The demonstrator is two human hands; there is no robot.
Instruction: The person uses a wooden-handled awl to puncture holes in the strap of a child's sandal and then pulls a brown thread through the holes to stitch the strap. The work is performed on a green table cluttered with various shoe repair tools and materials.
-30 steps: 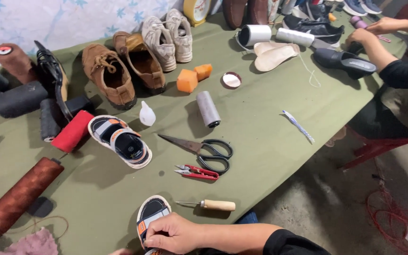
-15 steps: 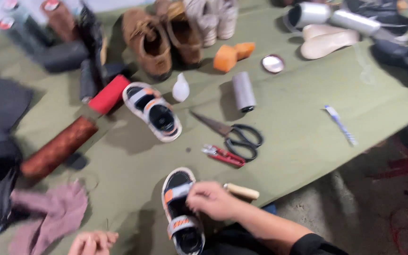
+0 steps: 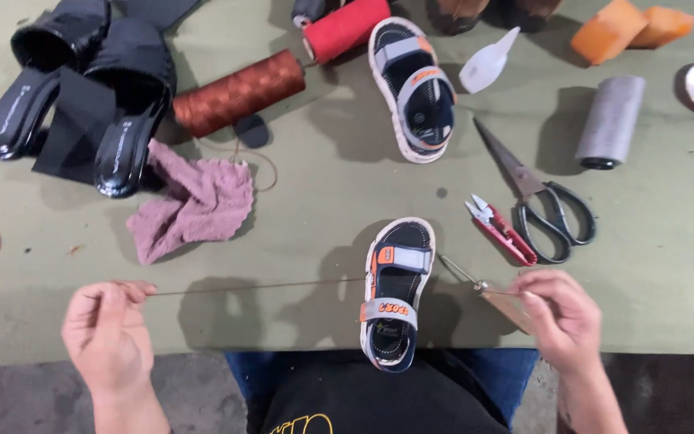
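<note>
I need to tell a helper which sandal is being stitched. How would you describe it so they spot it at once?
On the green table, look at the near edge, between the left hand and the right hand. There lies a small sandal with grey straps and orange trim. Unlike the matching sandal farther back beside the red thread spool, a taut thread runs from it to the left hand.

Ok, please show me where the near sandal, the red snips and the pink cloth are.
near sandal (image 3: 396,299): head view, on its footbed.
red snips (image 3: 504,235): head view, on the red handle.
pink cloth (image 3: 196,201): head view, on its crumpled middle.
</note>
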